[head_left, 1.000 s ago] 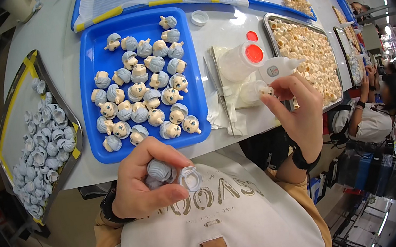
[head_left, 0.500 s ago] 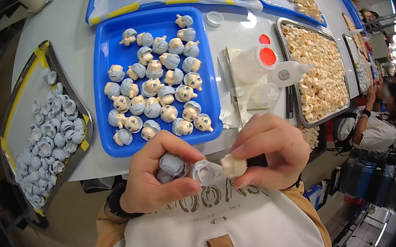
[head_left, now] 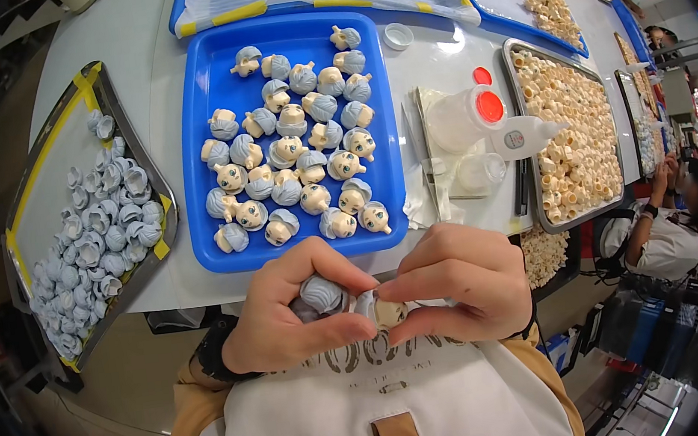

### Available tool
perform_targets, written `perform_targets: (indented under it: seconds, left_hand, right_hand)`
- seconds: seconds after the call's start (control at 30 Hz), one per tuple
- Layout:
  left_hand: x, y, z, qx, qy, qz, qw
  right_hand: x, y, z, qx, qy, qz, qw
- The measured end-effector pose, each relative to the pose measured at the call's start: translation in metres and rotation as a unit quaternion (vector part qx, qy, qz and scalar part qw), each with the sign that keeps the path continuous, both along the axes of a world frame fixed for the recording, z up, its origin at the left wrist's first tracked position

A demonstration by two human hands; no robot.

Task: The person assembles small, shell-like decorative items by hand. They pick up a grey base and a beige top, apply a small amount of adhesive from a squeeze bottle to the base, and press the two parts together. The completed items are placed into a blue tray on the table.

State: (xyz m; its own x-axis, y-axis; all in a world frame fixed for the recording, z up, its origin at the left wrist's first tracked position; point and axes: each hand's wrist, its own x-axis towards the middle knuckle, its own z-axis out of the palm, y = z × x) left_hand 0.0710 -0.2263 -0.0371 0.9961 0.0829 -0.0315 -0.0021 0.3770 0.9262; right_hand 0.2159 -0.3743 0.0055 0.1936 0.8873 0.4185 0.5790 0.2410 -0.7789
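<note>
My left hand [head_left: 279,322] is closed, with a blue-grey doll hair piece [head_left: 365,307] pinched between thumb and index finger. More hair pieces [head_left: 322,295] sit in its palm under the curled fingers. Between the thumb and fingers of my right hand [head_left: 470,286] is a small cream doll face piece [head_left: 389,313], which meets the open side of the pinched hair piece. Fingertips hide part of the join. Just beyond both hands lies a blue tray [head_left: 217,82] of assembled doll heads [head_left: 286,150] with blue-grey hair.
A metal tray [head_left: 166,196] of loose hair pieces stands at left. On the right are a metal tray [head_left: 515,70] of cream parts, a squeeze bottle [head_left: 517,140], a red-capped bottle [head_left: 455,124] and a black pen [head_left: 522,190]. Another person [head_left: 660,226] sits far right.
My right hand has moved left and brought the face piece up against the hair piece in my left hand; the gap between them has closed. The view has shifted slightly.
</note>
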Motion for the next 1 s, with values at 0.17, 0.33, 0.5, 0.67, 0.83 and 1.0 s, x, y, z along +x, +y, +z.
perform_targets:
  seconds: [0.17,0.33,0.5,0.67,0.83,1.0]
  left_hand:
    - [0.004,-0.005,0.012,-0.048,0.039,0.036,0.997]
    - [0.008,-0.004,0.019,-0.118,0.083,0.022,0.989]
    - [0.006,-0.008,0.019,-0.11,0.087,0.023,0.99]
    - [-0.002,0.002,0.002,-0.047,0.018,0.095,0.994]
    - [0.0,-0.002,0.007,-0.167,-0.174,0.351,0.905]
    - [-0.002,0.001,0.006,-0.18,-0.132,0.264,0.938]
  right_hand:
    - [-0.002,0.005,-0.005,0.028,-0.105,-0.034,0.993]
    - [-0.01,0.016,-0.01,0.046,-0.112,-0.091,0.988]
    - [-0.016,0.018,-0.013,0.02,-0.126,-0.124,0.984]
    - [-0.009,0.006,-0.004,-0.006,-0.15,-0.137,0.979]
    - [-0.002,0.004,-0.01,-0.071,-0.205,-0.169,0.961]
    - [-0.009,0.011,-0.018,-0.111,-0.231,-0.162,0.953]
